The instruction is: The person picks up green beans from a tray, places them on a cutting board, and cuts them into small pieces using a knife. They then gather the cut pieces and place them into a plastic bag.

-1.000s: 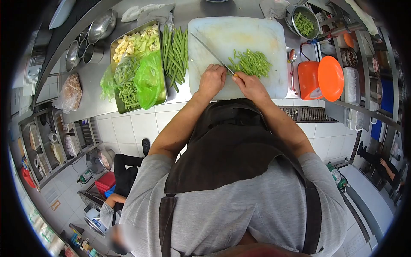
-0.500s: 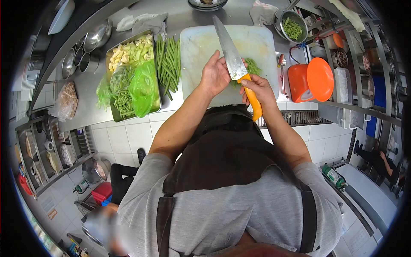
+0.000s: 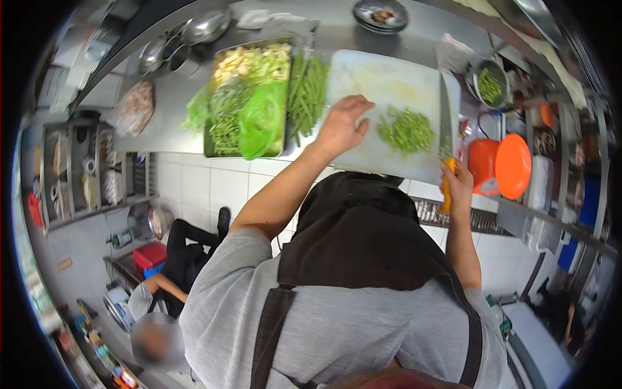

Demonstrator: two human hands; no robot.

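The white cutting board (image 3: 363, 71) lies on the steel counter, with a pile of chopped green beans (image 3: 406, 131) on its right half. My right hand (image 3: 457, 185) is closed around the orange handle of a large knife (image 3: 446, 120), whose blade points away from me along the board's right edge. Over the left part of the board, my left hand (image 3: 346, 124) has its fingers apart and holds nothing. Long whole green beans (image 3: 307, 94) lie between the board and a metal tray (image 3: 206, 146) of cut vegetables and a green plastic bag (image 3: 262, 123).
An orange container (image 3: 483, 165) with a round orange lid (image 3: 513, 166) and a bowl of cut greens (image 3: 490, 86) stand at the right. Dark bowls (image 3: 381, 15) are at the back. A bag (image 3: 135, 107) lies far left. Another person (image 3: 170, 285) is at the lower left.
The knife has moved from above the board to its right edge in my right hand. My left hand has moved away from the knife. The chopped pile now shows fully, and the view has shifted.
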